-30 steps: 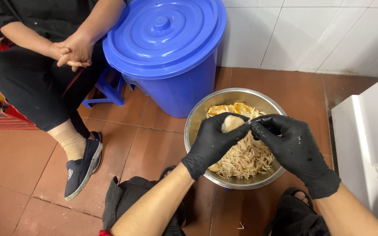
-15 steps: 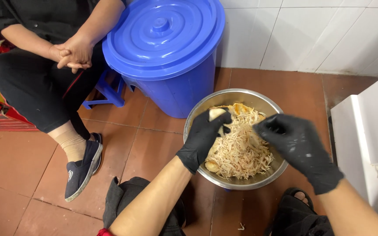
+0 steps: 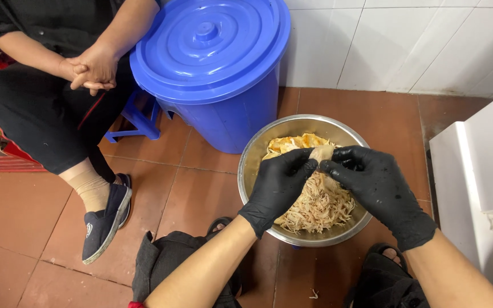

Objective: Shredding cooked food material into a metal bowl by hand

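Here, both hands meet over the bowl, pinching one piece of meat between them.
left hand (image 3: 278,185): black glove, fingers curled in, thumb and fingertips closed on the left end of the piece; rest of the hand hangs over the shreds.
right hand (image 3: 375,185): black glove, fingers bent, tips nipping the right end of the same piece; palm faces down, wrist angled in from the right.
piece (image 3: 322,153): pale, beige lump, looks like cooked chicken; held in the air just above the far half of the bowl, between the two sets of fingertips.
why held so: a grip on each end suits pulling the piece apart, and keeping it over the bowl means anything that drops lands inside; that is my read, not something seen.
bowl (image 3: 252,159): round steel, on the tiled floor, right in front of the person's knees, so both hands reach it without stretching.
shreds (image 3: 320,205): thin, stringy, light tan, heaped in the near and middle part of the bowl.
whole pieces (image 3: 292,142): yellow-orange skin, at the far rim, apart from the shreds.
bucket (image 3: 212,63): big, blue, lid on, just behind the bowl against the white wall.
other person (image 3: 87,65): seated on a blue stool at left, hands clasped, not touching the food.
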